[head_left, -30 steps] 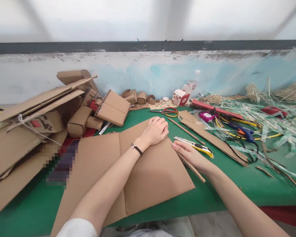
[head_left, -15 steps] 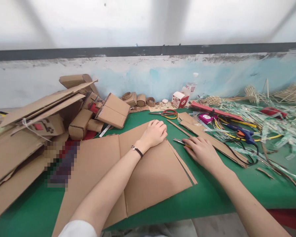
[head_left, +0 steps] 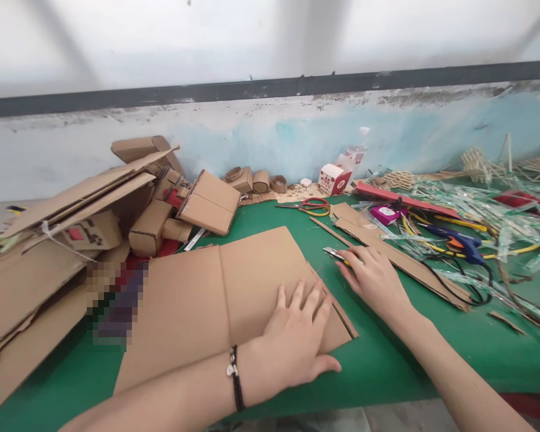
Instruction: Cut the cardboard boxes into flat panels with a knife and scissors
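A creased cardboard sheet (head_left: 184,300) lies flat on the green table (head_left: 387,372). Spread over its lower right part, my left hand (head_left: 294,336) has its fingers apart and its thumb past the near edge. A narrow cardboard strip (head_left: 342,318) runs along the sheet's right edge. To the right of the sheet, my right hand (head_left: 378,282) is closed around a utility knife (head_left: 335,255), whose metal end points left. Part of the knife's handle is hidden under the fingers. A thin cardboard strip (head_left: 328,231) lies just beyond the knife.
Stacked cardboard (head_left: 40,288) and cardboard boxes (head_left: 211,201) crowd the left. Scissors (head_left: 312,207) lie at the back. On the right are a purple tape measure (head_left: 386,214), a blue glue gun (head_left: 463,243) with a black cord, and a heap of clear greenish strips (head_left: 513,222).
My left hand has moved from the sheet's far right corner toward me, and its curled fingers have spread flat. My right hand keeps the utility knife in nearly the same place.
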`<state>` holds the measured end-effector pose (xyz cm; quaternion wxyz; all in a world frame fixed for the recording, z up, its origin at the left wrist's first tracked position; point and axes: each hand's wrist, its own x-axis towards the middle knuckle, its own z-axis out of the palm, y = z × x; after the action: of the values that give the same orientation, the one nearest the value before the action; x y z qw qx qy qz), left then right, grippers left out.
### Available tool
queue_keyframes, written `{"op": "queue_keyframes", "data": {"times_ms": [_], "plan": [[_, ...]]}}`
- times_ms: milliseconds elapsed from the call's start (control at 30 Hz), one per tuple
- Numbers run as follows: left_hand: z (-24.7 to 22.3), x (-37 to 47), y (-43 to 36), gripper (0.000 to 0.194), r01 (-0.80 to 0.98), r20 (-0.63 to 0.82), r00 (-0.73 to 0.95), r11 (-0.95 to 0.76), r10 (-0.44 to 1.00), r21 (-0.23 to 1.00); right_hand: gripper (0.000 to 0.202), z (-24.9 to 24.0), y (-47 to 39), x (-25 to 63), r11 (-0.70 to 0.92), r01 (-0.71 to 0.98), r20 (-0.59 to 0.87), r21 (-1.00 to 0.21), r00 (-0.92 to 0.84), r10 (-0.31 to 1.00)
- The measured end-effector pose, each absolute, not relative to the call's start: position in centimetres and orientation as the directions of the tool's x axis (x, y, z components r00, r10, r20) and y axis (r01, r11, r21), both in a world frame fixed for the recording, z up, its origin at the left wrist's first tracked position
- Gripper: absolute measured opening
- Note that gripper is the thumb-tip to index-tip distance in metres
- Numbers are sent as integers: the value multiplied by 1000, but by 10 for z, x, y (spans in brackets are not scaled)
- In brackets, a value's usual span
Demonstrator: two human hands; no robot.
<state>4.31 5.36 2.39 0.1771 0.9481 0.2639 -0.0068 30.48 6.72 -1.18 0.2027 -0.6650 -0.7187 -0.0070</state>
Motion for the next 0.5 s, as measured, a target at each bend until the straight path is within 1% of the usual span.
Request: {"op": "queue_keyframes", "data": {"times_ms": [67, 133, 233, 367, 467, 500], "plan": [[17, 41, 42, 95, 502, -89, 860, -803, 502, 321, 30, -10, 64, 293, 172, 892, 216, -419, -87, 973], [11, 40, 38, 89, 495, -60, 862, -810, 503, 313, 25, -10, 62, 280, 184, 822, 144, -539, -126, 982], [7, 38, 37, 84, 479, -11, 868, -830, 497, 287, 20, -11, 61, 266, 121, 766, 74, -632, -96, 993], [14, 38, 33, 77, 477, 51, 865, -848, 500, 231, 20, -9, 55, 259, 3, 662, -13, -750, -20, 1000], [24, 41, 27, 67, 462, 103, 866, -861, 490, 213, 28, -5, 49, 256, -51, 558, -70, -828, -12, 997], [26, 43, 23, 63, 448, 134, 866, -866, 482, 223, 33, -3, 48, 254, -75, 497, -93, -865, -12, 996]]}}
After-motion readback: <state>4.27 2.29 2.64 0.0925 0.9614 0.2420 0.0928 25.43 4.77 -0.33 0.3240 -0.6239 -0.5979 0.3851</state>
